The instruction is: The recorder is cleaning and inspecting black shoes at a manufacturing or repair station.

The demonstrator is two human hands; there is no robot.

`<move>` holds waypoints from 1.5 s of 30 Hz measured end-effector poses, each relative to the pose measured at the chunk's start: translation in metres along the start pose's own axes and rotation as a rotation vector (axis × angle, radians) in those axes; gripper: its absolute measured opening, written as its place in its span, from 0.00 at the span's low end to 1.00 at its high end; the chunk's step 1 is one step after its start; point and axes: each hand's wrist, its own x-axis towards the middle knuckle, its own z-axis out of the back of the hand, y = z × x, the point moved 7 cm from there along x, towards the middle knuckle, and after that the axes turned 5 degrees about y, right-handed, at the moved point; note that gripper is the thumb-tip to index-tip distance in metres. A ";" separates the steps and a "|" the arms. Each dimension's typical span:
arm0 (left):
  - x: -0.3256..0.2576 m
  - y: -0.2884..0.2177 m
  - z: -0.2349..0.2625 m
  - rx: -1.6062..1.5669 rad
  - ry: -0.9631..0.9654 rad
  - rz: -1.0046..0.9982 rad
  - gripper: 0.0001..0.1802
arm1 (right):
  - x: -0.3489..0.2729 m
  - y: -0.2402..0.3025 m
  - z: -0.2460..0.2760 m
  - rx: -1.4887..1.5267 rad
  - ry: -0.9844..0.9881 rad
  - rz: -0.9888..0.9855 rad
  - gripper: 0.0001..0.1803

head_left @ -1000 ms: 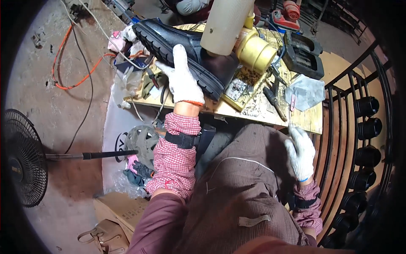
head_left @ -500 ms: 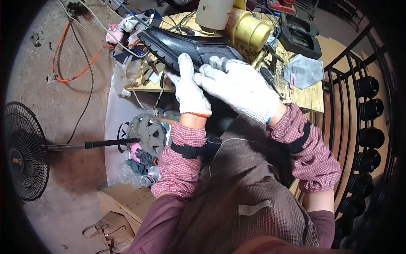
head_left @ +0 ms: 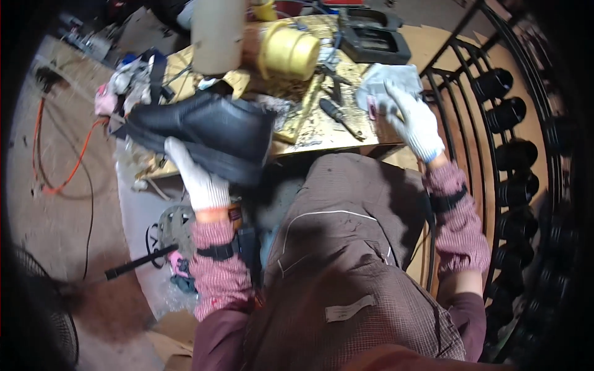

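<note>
A black leather shoe (head_left: 207,133) is held over the near left edge of the workbench, its toe to the left. My left hand (head_left: 201,179), in a white knit glove, grips it from below along the sole; some fingers are hidden behind the shoe. At the bench's right corner my right hand (head_left: 413,123), also gloved, has its fingers apart and nothing visibly in them. It is over the edge of a grey cloth (head_left: 387,75), close to a small pink strip (head_left: 372,107).
On the wooden bench (head_left: 309,146) are a yellow container (head_left: 291,51), a whitish cylinder (head_left: 216,37), a black-handled tool (head_left: 331,110) and black moulds (head_left: 371,43). A rack (head_left: 458,117) of black rounded pieces stands right. A fan (head_left: 43,297) is at lower left.
My right hand has left the shoe and moved right to the grey cloth. The shoe, in my left hand, sits lower and further left. The whole view has shifted.
</note>
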 end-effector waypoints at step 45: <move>-0.047 0.029 -0.009 0.048 0.054 0.477 0.42 | 0.044 -0.161 -0.074 0.029 0.633 -0.375 0.16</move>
